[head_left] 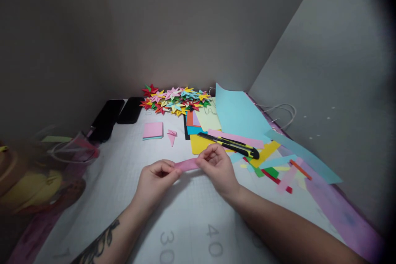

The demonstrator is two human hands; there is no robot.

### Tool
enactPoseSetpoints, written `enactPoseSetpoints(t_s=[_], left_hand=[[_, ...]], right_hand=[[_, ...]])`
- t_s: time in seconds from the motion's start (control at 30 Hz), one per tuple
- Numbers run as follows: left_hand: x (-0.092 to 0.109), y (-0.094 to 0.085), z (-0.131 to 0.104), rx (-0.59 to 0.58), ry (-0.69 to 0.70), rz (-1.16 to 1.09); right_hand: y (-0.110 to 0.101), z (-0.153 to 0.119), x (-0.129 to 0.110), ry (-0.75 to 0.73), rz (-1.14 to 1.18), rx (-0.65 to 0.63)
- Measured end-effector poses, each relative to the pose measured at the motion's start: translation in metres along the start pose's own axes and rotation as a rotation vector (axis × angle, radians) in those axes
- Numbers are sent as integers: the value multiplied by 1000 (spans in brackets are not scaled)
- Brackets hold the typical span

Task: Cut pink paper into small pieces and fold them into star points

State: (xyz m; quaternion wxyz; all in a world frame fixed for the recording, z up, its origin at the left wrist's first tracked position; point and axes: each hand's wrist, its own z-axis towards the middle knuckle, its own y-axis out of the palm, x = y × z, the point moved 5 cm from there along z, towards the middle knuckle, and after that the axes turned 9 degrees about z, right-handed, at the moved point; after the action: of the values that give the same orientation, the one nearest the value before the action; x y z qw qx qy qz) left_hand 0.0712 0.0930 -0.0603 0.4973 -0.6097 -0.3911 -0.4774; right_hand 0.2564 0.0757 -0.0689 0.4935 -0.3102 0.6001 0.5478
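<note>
Between my two hands a small folded strip of pink paper (pixel 187 165) is stretched level above the white mat (pixel 185 210). My left hand (pixel 159 179) pinches its left end, and my right hand (pixel 218 169) pinches the right end. Just beyond them lies a small folded pink paper piece (pixel 172 137). To its left sits a square stack of paper (pixel 152 130), pink on top. A black and yellow utility knife (pixel 230 145) rests on coloured sheets past my right hand.
Many folded paper stars (pixel 175 100) are heaped at the back. Black phones (pixel 131 110) lie at back left. Paper scraps (pixel 272 171) and a large light blue sheet (pixel 239 109) cover the right side. Walls stand behind and right; a blurred yellow and brown object (pixel 31 185) is at left.
</note>
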Motion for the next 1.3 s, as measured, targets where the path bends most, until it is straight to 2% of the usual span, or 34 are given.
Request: enactPoseSetpoints(t_s=[0.47, 0.8, 1.03, 1.13, 1.3], left_hand=[[-13, 3, 2, 34, -201, -184], [-11, 4, 0, 65, -221, -230], [-15, 0, 3, 127, -220, -258], [-16, 1, 2, 121, -217, -251], [-16, -1, 2, 150, -216, -273]], right_hand=[[3, -2, -4, -33, -16, 10], [4, -3, -5, -28, -16, 4], [-2, 5, -4, -55, 15, 33], [0, 5, -2, -64, 36, -40], [7, -3, -7, -184, -17, -184]])
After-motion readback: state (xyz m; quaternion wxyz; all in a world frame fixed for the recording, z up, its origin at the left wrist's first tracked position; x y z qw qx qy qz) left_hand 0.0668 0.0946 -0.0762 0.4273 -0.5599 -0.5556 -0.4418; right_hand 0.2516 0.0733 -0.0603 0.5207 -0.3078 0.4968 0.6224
